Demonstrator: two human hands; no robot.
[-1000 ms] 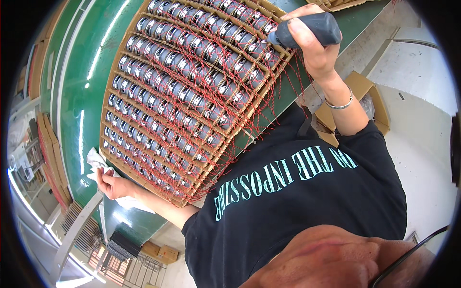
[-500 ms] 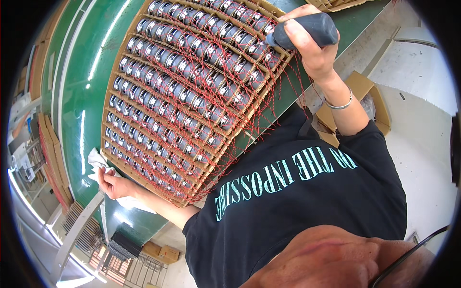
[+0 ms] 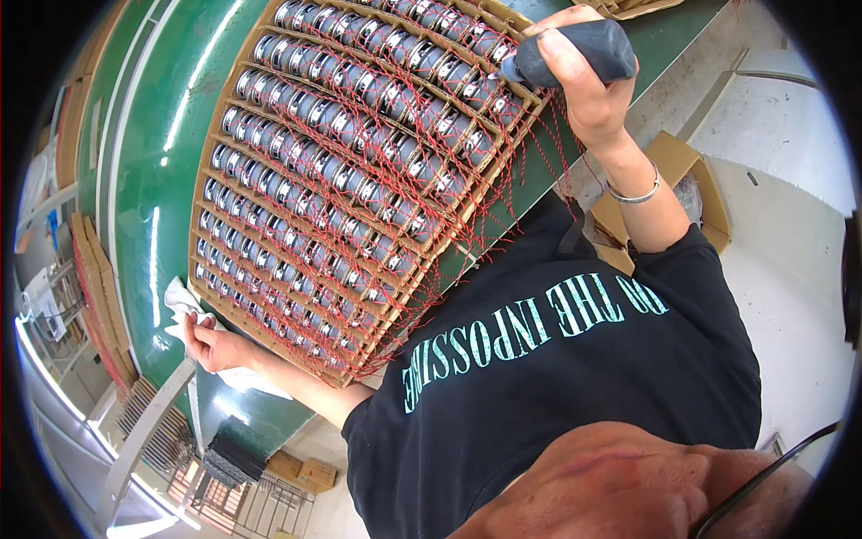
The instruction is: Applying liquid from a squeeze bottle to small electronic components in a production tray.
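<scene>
In my right hand [image 3: 593,90] is a dark squeeze bottle [image 3: 588,52], tipped so that its narrow nozzle points down-left at the end of a row of parts. The fingers are wrapped round it. Beneath the nozzle lies a large cardboard tray [image 3: 218,135] with dividers. Its rows hold many round dark-and-silver parts [image 3: 314,112] trailing twisted red-and-black wires [image 3: 449,225], which hang over the near edge. By the tray's lower left corner, my left hand [image 3: 208,346] has its fingers curled on a crumpled white cloth [image 3: 182,301], partly hidden by the hand and forearm.
The tray rests on a green tabletop [image 3: 148,225]. An open cardboard box [image 3: 669,166] stands on the floor to the right. At the lower left a pale metal bar [image 3: 148,431] runs close by the left hand. More cardboard [image 3: 628,7] lies at the top right.
My right hand and the bottle have shifted very slightly right. The left hand, the cloth and the tray look the same.
</scene>
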